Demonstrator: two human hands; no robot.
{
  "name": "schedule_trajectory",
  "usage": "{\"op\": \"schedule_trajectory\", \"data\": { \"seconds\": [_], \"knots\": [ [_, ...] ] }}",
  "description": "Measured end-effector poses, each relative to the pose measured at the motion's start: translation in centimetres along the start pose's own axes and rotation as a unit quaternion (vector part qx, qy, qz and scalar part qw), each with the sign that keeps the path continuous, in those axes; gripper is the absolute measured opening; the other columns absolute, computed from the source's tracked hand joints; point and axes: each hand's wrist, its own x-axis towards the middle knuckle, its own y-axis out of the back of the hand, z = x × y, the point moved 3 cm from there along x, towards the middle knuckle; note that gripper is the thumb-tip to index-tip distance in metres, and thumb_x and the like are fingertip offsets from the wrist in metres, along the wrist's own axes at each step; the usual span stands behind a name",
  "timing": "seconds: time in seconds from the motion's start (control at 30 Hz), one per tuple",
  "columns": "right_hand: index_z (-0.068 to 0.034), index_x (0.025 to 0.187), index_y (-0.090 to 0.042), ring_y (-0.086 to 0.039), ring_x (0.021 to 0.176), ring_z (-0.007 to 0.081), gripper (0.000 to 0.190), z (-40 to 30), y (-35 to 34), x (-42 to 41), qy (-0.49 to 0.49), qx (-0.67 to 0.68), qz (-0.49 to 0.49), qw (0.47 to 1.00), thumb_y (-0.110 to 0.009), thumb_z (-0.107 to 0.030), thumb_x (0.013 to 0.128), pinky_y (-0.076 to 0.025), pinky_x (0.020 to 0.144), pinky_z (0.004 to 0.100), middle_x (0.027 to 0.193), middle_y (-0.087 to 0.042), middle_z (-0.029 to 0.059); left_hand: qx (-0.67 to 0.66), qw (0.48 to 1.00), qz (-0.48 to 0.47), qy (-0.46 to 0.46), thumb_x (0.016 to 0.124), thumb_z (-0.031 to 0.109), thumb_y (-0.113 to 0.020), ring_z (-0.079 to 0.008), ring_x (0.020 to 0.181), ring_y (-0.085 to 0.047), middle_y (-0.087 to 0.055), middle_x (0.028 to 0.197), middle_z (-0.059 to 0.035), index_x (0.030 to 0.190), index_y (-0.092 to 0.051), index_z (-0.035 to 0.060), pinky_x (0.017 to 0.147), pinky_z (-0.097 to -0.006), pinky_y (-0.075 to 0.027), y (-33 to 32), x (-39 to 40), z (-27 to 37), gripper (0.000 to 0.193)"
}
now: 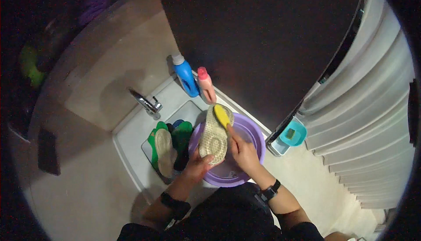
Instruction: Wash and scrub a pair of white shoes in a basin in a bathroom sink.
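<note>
My left hand [198,168] grips the heel end of a shoe [213,139], its pale patterned sole facing up. A yellow-backed brush [221,116] lies against the sole's upper end, and my right hand [242,150] is closed around its handle. Beneath both hands is a round purple basin [260,139] with cloudy liquid in it. Left of the basin, green and dark shoes [182,135] and a pale insole [163,148] rest in the sink [189,107].
A chrome faucet [144,102] rises behind the sink. Blue [186,78] and pink [207,86] plastic bottles stand at its back rim. A turquoise dish [299,134] sits at right beside a pale curtain [355,125]. A beige wall [125,60] borders the left.
</note>
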Motion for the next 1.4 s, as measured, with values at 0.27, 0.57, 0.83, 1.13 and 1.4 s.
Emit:
{"op": "schedule_trajectory", "data": {
  "seconds": [0.27, 0.57, 0.83, 1.13, 1.4],
  "knots": [
    [-0.014, 0.142, -0.04, -0.064, 0.066, 0.0426, 0.05, -1.0, -0.8, -4.3, 0.088, 0.063, 0.025, 0.994, -0.052, -0.014, 0.093, -0.054, 0.064, 0.0504, 0.079, -0.063, 0.0297, 0.044, 0.999, 0.009, 0.013, 0.086, 0.006, -0.062, -0.0255, 0.124, -0.047, -0.044, 0.135, -0.0102, 0.144, -0.026, 0.0074, 0.099, -0.0491, -0.047, 1.0, 0.6, -1.3, 0.068],
    [-0.017, 0.143, -0.039, -0.064, 0.07, 0.0438, 0.048, 3.6, 0.2, -1.4, 0.0, 0.121, 0.106, 0.987, -0.047, -0.016, 0.096, -0.053, 0.068, 0.0487, 0.083, -0.065, 0.0259, 0.189, 0.98, -0.045, 0.043, 0.085, 0.005, -0.065, -0.0255, 0.125, -0.042, -0.039, 0.137, -0.0121, 0.146, -0.018, 0.0023, 0.104, -0.041, -0.04, 3.5, -1.3, -4.1, 0.076],
    [-0.016, 0.142, -0.041, -0.065, 0.076, 0.0434, 0.049, 2.0, 0.0, -2.1, -0.101, 0.099, -0.041, 0.989, -0.048, -0.014, 0.094, -0.053, 0.073, 0.0483, 0.089, -0.065, 0.0268, 0.29, 0.953, 0.002, 0.081, 0.083, 0.0, -0.064, -0.0244, 0.127, -0.043, -0.04, 0.137, -0.0106, 0.146, -0.021, 0.0032, 0.105, -0.0404, -0.039, 0.9, -2.7, -0.7, 0.076],
    [-0.013, 0.145, -0.034, -0.064, 0.068, 0.0436, 0.052, -0.4, -0.7, -5.3, -0.073, 0.113, -0.049, 0.99, -0.047, -0.014, 0.095, -0.053, 0.066, 0.0499, 0.076, -0.062, 0.0276, 0.02, 0.998, 0.033, 0.046, 0.081, -0.003, -0.061, -0.0299, 0.123, -0.048, -0.044, 0.135, -0.0119, 0.146, -0.023, 0.0077, 0.096, -0.051, -0.05, 2.1, -1.7, -0.9, 0.076],
    [-0.012, 0.144, -0.036, -0.064, 0.075, 0.0443, 0.049, 4.5, -0.8, -1.5, -0.088, 0.12, 0.068, 0.986, -0.046, -0.016, 0.096, -0.051, 0.067, 0.0481, 0.078, -0.062, 0.0286, 0.116, 0.99, 0.016, 0.074, 0.08, 0.0, -0.063, -0.0308, 0.12, -0.05, -0.046, 0.133, -0.0122, 0.144, -0.025, 0.0094, 0.093, -0.053, -0.051, -0.3, -3.2, -0.8, 0.074]
  ]
}}
